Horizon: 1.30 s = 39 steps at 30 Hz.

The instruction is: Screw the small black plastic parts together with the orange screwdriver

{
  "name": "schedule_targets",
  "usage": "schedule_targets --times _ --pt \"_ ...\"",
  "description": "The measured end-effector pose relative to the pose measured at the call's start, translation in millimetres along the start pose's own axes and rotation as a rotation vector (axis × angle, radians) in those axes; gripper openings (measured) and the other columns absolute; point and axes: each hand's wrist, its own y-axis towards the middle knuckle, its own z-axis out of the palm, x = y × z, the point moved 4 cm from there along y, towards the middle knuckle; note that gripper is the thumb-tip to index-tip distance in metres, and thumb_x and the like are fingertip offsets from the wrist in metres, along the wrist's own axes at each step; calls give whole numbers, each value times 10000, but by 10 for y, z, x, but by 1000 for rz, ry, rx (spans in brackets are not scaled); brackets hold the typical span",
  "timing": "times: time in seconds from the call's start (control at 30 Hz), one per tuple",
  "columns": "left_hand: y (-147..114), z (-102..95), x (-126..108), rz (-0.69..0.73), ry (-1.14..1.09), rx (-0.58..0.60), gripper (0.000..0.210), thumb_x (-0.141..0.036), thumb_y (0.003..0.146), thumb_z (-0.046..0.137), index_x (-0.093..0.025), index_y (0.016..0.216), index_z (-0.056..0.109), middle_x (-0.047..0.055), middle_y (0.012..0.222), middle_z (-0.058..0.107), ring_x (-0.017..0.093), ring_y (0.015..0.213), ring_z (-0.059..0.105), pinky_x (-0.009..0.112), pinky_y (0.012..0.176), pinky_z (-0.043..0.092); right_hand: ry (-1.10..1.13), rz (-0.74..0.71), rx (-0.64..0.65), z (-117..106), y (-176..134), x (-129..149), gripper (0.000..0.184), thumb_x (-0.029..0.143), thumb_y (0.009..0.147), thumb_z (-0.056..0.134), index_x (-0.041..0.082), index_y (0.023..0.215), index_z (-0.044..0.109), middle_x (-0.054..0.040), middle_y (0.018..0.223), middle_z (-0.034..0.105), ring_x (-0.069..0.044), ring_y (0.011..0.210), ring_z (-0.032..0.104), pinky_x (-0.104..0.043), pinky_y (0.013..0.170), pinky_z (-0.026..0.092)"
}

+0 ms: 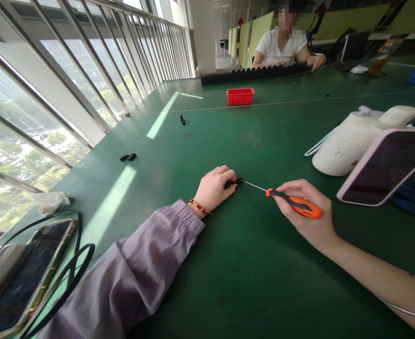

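Note:
My left hand [217,188] rests low over the green table, its fingers closed around a small black part [234,182]. Between the fingertips and the screwdriver, one end of that part sticks out. An orange and black screwdriver [299,205] lies in my right hand [311,221], gripped by the handle with thumb and fingers. Its thin metal shaft [255,185] points left, and the tip meets the end of the black part. Whether a screw sits there is too small to tell.
Small black pieces [128,157] lie left, another [183,120] farther back. Behind them are a red bin [240,96] and a long black strip [256,73] before a seated person [281,47]. A white bottle [348,141] and propped phone [387,165] stand right; a cabled phone [34,268] lies left.

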Motion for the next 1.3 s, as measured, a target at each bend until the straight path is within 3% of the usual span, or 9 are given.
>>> schedule_targets --times 0.17,0.27,0.43,0.63,0.73,0.87,0.97,1.13,1.3 --pt "12 2 -5 7 6 -3 41 -191 786 565 -200 815 592 5 914 621 151 852 576 255 702 448 -7 -43 -89 -27 -15 -16 182 176 748 658 236 887 557 4 746 623 -131 619 614 -240 539 503" --pt "13 7 -5 12 18 -7 37 -197 789 567 -199 815 593 8 916 621 154 855 576 259 711 450 -18 -66 -67 -14 -19 -35 241 170 736 660 231 942 549 8 756 566 -130 653 579 -265 608 506" --pt "10 4 -1 14 25 -10 41 -205 799 560 -199 820 595 10 916 621 154 851 578 259 713 453 -29 -13 22 27 -32 -34 173 223 776 651 229 910 541 60 550 522 -112 485 509 -250 493 423" --pt "6 -5 -5 8 28 -5 36 -198 791 562 -197 813 590 10 910 620 155 845 578 260 704 452 39 -39 -111 -10 -9 -8 259 170 761 650 236 986 541 21 711 567 -136 629 593 -265 586 494" --pt "7 -3 -6 5 20 -4 39 -200 794 556 -198 814 590 10 909 621 154 848 579 257 706 453 48 -34 -72 -4 -11 -21 295 162 756 643 235 1019 530 28 707 538 -129 620 575 -267 601 501" --pt "7 7 -6 6 17 -4 41 -199 791 560 -199 816 593 10 910 623 153 852 581 256 711 452 -32 -10 11 16 -43 -41 180 210 782 643 242 929 544 54 586 550 -124 527 554 -266 551 462" --pt "7 10 -5 4 19 -4 41 -193 786 565 -199 814 595 8 910 623 152 852 581 255 709 450 -44 -19 -4 18 -48 -32 153 216 784 645 239 901 550 35 635 612 -128 562 588 -262 564 471" --pt "10 2 -2 -1 12 -3 40 -188 781 573 -199 812 594 8 909 622 150 848 580 252 702 452 10 -37 -85 -14 -18 -17 249 192 757 651 232 978 544 19 703 565 -134 630 586 -259 583 499" --pt "13 -6 -1 4 4 -4 43 -184 782 571 -197 816 594 7 916 624 150 847 582 253 704 455 -18 -28 -21 -5 -22 -19 162 205 781 636 232 915 549 56 568 529 -108 478 533 -246 490 449"
